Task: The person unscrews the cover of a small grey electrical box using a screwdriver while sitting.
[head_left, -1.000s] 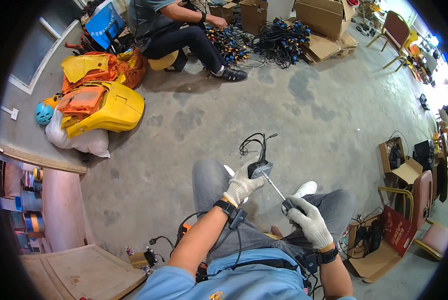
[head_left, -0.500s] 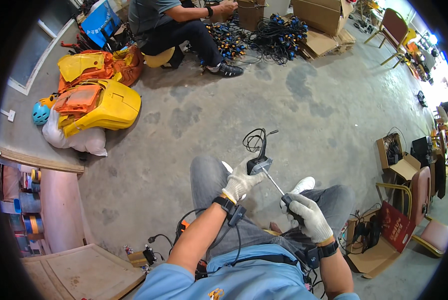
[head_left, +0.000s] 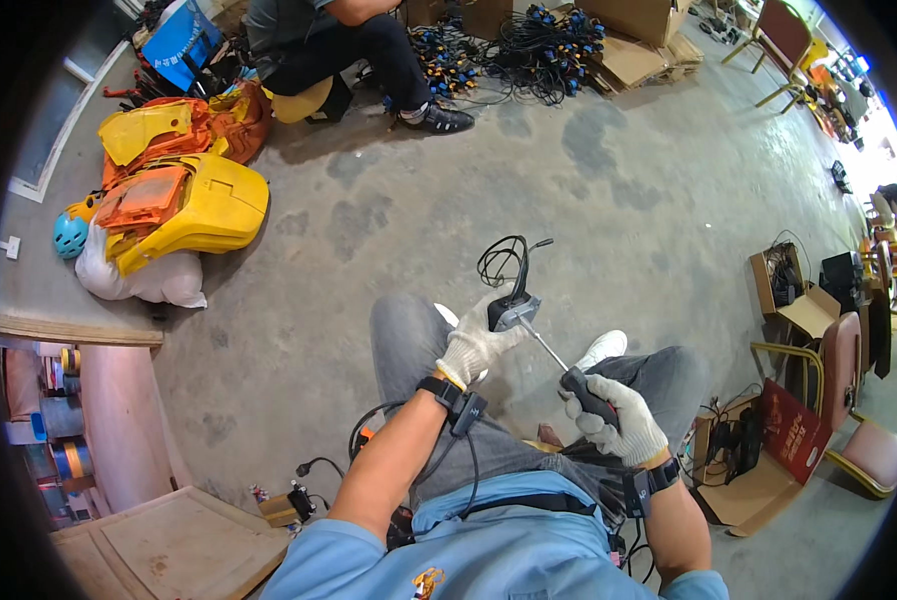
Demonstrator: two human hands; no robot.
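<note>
One screwdriver [head_left: 575,379] points forward and leftward, its long axis diagonal, its tip at the grey end of a corded device [head_left: 515,313]. Concrete floor [head_left: 429,220] stretches beyond to a cable heap [head_left: 551,55]. The left hand [head_left: 477,345] holds the device; the right hand [head_left: 626,426] has its grip curled around the screwdriver's handle.

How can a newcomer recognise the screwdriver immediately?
Find the grey trousers at lower centre. There, the gloved right hand holds the screwdriver. Its straight silver shaft and dark handle distinguish it from the boxy device in the left hand.
</note>
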